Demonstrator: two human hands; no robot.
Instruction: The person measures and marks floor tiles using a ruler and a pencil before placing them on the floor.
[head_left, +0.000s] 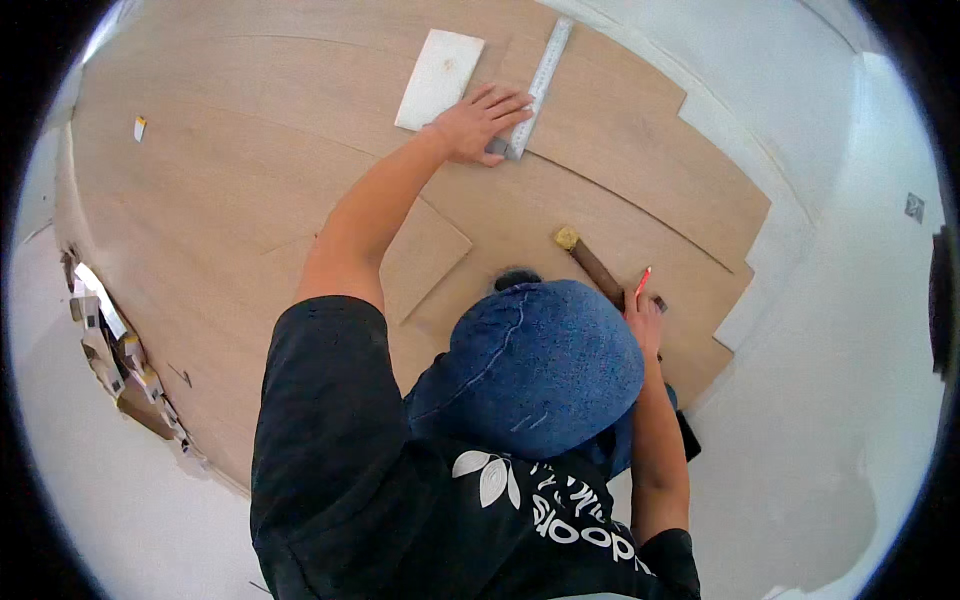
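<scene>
My left hand (483,124) lies with its fingers spread over the lower end of a metal try square (547,78), on the wooden floor planks (270,130). A white rectangular pad (440,78) lies just left of these fingers. Low on the right, my right hand (646,322) is closed around a red pencil (643,281), its tip pointing up and away. Beside that hand rests a brown bar-shaped tool (598,270) with a yellow end; my knee and hand partly hide it, and its kind is unclear.
A loose plank piece (430,262) lies left of my denim-covered knee (545,370). The planks end in a stepped edge (735,345) at the right, beside pale subfloor (790,400). Scraps and cut-offs (125,365) line the left side. A small white-and-yellow item (140,128) lies upper left.
</scene>
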